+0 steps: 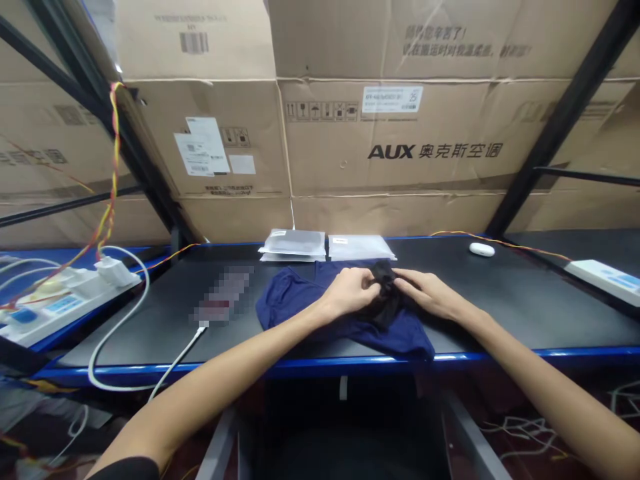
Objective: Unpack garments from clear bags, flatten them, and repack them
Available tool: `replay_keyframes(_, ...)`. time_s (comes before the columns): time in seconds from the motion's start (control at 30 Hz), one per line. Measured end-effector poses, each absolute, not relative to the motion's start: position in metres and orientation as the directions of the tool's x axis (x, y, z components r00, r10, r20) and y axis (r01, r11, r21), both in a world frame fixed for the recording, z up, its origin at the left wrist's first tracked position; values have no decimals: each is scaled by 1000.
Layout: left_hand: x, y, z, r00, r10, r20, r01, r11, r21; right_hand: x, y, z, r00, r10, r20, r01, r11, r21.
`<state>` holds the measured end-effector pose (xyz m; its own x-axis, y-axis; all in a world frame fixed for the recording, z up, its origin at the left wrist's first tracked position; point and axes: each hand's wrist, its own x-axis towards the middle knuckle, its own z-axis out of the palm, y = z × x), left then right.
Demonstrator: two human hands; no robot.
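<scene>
A bunched piece of black cloth (pixel 383 303) is gripped between my two hands, over a dark navy garment (pixel 293 303) that lies crumpled on the table. My left hand (pixel 350 292) pinches the black cloth from the left, its fingers curled in. From the right, my right hand (pixel 425 292) holds the same cloth between thumb and fingers. The kind of black cloth cannot be made out. Part of the navy garment is covered by my hands and the black cloth, and one corner reaches the table's front edge.
Flat plastic-wrapped packets (pixel 361 248) lie behind the garment. A blurred phone-like object (pixel 223 297) with a white cable is at left. Power strips (pixel 70 297) stand at both sides, and a white earbud case (pixel 481 249) sits back right. Large cardboard boxes (pixel 325 160) wall the back.
</scene>
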<state>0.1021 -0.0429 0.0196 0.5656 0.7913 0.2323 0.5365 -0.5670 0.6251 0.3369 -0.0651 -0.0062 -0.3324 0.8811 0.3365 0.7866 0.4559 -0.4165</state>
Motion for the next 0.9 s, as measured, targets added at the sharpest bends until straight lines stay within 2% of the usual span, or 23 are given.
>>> replay_keyframes(0.1, 98, -38, 19, 507, 847, 159, 458, -421, 782, 340, -62, -12, -370, 878, 303, 796, 467, -383)
replay_keyframes(0.23, 81, -36, 28, 421, 897, 135, 238, -253, 938, 343, -61, -16, -404, 865, 296, 800, 491, -344)
replay_keyframes(0.33, 58, -39, 38, 356, 928, 111, 131, -167, 977, 345, -60, -16, -426, 856, 295, 790, 510, -340)
replay_keyframes(0.43, 31, -43, 39, 291, 949, 118, 223, -187, 957, 347, -60, -16, -442, 850, 288, 781, 522, -343)
replay_keyframes(0.53, 8, -46, 31, 272, 953, 132, 537, -264, 802, 348, -59, -15, -440, 852, 284, 778, 519, -353)
replay_keyframes(0.63, -4, -47, 19, 318, 935, 159, 797, -354, 489, 348, -59, -14, -429, 859, 280, 784, 508, -356)
replay_keyframes(0.73, -6, -48, 16, 352, 913, 205, 875, -398, 275, 347, -59, -12, -417, 866, 278, 792, 496, -356)
replay_keyframes(0.9, 8, -59, 35, 465, 765, 445, 809, -571, 136, 347, -59, -12, -415, 870, 267, 791, 490, -368)
